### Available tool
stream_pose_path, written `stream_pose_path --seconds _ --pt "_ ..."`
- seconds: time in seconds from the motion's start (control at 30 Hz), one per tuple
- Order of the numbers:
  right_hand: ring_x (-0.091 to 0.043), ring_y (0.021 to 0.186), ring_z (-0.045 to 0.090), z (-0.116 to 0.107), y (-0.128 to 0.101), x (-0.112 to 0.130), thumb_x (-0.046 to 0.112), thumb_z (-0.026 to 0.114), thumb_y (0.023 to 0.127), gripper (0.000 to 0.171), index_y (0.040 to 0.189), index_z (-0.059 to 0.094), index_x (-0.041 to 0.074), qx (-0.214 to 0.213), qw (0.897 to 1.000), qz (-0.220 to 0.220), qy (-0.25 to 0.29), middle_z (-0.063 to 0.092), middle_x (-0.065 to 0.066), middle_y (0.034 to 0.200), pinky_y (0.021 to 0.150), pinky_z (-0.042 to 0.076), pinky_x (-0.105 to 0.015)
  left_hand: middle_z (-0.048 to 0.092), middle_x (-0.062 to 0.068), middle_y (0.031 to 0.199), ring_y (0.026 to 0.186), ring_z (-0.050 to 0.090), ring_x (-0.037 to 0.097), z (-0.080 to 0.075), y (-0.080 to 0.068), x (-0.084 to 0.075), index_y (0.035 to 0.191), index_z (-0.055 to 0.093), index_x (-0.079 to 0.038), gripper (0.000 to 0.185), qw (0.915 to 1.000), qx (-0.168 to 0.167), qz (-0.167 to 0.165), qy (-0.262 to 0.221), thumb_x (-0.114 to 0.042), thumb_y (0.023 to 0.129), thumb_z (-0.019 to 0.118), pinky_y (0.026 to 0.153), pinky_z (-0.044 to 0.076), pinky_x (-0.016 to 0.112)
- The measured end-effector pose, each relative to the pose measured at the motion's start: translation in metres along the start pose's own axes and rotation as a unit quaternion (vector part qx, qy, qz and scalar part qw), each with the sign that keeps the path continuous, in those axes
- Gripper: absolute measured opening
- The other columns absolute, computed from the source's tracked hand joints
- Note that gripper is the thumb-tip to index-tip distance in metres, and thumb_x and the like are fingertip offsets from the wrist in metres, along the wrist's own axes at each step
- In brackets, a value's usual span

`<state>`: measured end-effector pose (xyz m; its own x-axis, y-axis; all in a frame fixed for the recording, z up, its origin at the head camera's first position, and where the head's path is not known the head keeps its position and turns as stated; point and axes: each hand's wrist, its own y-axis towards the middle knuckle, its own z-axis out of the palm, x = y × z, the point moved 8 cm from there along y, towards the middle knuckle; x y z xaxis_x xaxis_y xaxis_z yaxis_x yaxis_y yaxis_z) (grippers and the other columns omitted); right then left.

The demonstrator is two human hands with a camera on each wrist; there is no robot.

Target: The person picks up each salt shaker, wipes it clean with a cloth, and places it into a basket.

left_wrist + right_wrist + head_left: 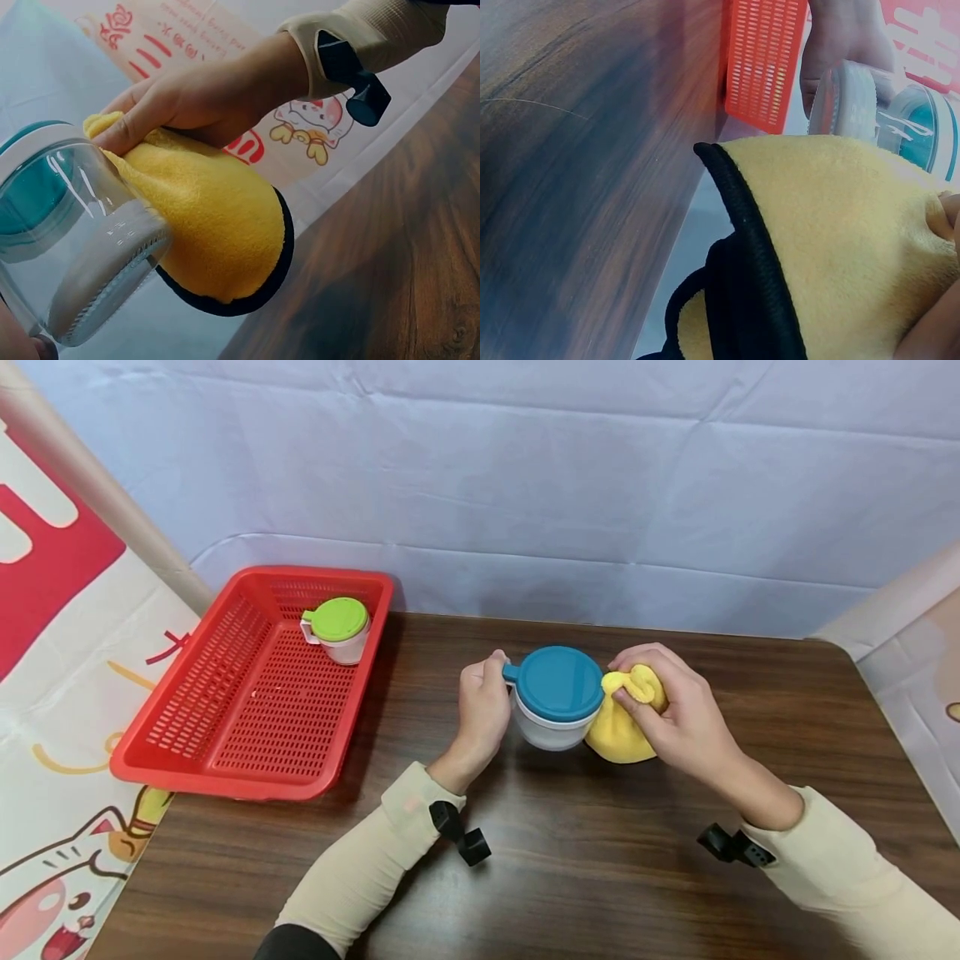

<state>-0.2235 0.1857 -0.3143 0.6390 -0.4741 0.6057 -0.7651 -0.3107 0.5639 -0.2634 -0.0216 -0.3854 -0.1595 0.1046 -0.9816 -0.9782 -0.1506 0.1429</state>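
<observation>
A clear cup with a teal lid [557, 683] is held above the dark wooden table [570, 877]. My left hand [482, 703] grips its handle on the left side. My right hand [667, 710] holds a bunched yellow cloth [622, 735] with a black edge and presses it against the cup's right side, near the lid rim. In the left wrist view the cup [71, 240] fills the lower left, with the cloth [217, 232] and the right hand [202, 97] beside it. In the right wrist view the cloth [840, 225] fills the frame, with the cup [889, 112] behind it.
A red slotted basket [225, 727] stands at the table's left, and a small white cup with a green lid [337, 628] sits in its far end. A pale blue sheet hangs behind the table. Printed cloths with cartoons hang at both sides.
</observation>
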Motion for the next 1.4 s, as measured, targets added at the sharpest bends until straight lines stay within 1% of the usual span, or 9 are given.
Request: stream_pose_path --seconds 0.23,0.4,0.57,0.73,0.97,1.07,1.27,1.4 --pt "-0.005 0.104 0.057 0.0 0.004 -0.002 -0.014 0.071 0.083 0.026 0.106 0.067 -0.001 -0.008 1.0 0.005 0.0 0.066 -0.008 0.109 0.088 0.042 -0.015 0.03 -0.002 0.05 0.045 0.03 0.016 -0.001 0.0 -0.002 0.053 0.037 -0.011 0.053 1.0 0.002 0.007 0.0 -0.018 0.105 0.04 0.046 0.021 0.026" --pt "-0.005 0.103 0.056 0.0 0.008 -0.005 -0.013 0.071 0.085 0.025 0.107 0.067 -0.002 -0.011 1.0 0.009 -0.001 0.066 -0.008 0.109 0.088 0.042 -0.016 0.031 -0.001 0.051 0.047 0.031 0.017 -0.001 0.0 -0.003 0.053 0.038 -0.011 0.052 0.9999 0.005 0.007 0.005 -0.018 0.105 0.039 0.047 0.022 0.026" --pt "-0.006 0.102 0.055 0.001 0.011 -0.009 -0.012 0.07 0.086 0.023 0.106 0.066 -0.002 -0.003 1.0 0.018 -0.007 0.066 -0.009 0.111 0.086 0.042 -0.016 0.03 -0.001 0.05 0.047 0.03 0.017 0.0 -0.001 -0.002 0.053 0.036 -0.011 0.053 0.9998 0.003 0.011 0.018 -0.019 0.105 0.039 0.049 0.023 0.027" --pt "-0.005 0.102 0.056 0.004 0.017 -0.015 -0.012 0.069 0.087 0.023 0.107 0.066 -0.001 0.013 1.0 0.02 -0.002 0.066 -0.009 0.112 0.086 0.042 -0.017 0.03 -0.001 0.049 0.048 0.03 0.016 0.001 -0.001 -0.001 0.052 0.035 -0.011 0.054 0.9995 -0.001 0.014 0.026 -0.018 0.105 0.039 0.051 0.023 0.027" --pt "-0.007 0.107 0.057 0.009 0.028 -0.022 -0.014 0.066 0.088 0.02 0.102 0.065 -0.001 0.049 0.998 0.012 0.041 0.066 -0.007 0.112 0.089 0.043 -0.02 0.03 -0.001 0.05 0.047 0.03 0.017 0.001 -0.001 -0.004 0.052 0.036 -0.01 0.054 0.9994 -0.008 0.03 0.017 -0.017 0.106 0.038 0.051 0.023 0.027" --pt "-0.007 0.106 0.058 0.012 0.033 -0.023 -0.013 0.065 0.089 0.02 0.104 0.064 0.0 0.062 0.997 0.014 0.052 0.065 -0.006 0.114 0.088 0.045 -0.019 0.03 -0.001 0.05 0.046 0.029 0.017 0.001 -0.002 -0.004 0.052 0.036 -0.011 0.054 0.9994 -0.009 0.029 0.015 -0.017 0.106 0.038 0.05 0.023 0.027" --pt "-0.009 0.104 0.059 0.017 0.042 -0.026 -0.01 0.063 0.092 0.019 0.107 0.065 0.001 0.084 0.994 0.018 0.063 0.064 -0.004 0.117 0.085 0.046 -0.019 0.03 -0.001 0.049 0.045 0.029 0.016 -0.001 -0.001 -0.003 0.052 0.035 -0.011 0.054 0.999 -0.028 0.032 0.013 -0.016 0.106 0.038 0.049 0.023 0.027" --pt "-0.01 0.103 0.059 0.019 0.047 -0.027 -0.009 0.062 0.093 0.018 0.108 0.065 0.001 0.098 0.993 0.019 0.067 0.064 -0.004 0.118 0.083 0.047 -0.019 0.03 -0.001 0.048 0.044 0.028 0.016 -0.002 -0.001 -0.003 0.052 0.034 -0.011 0.054 0.9988 -0.033 0.032 0.014 -0.017 0.106 0.037 0.048 0.023 0.027"
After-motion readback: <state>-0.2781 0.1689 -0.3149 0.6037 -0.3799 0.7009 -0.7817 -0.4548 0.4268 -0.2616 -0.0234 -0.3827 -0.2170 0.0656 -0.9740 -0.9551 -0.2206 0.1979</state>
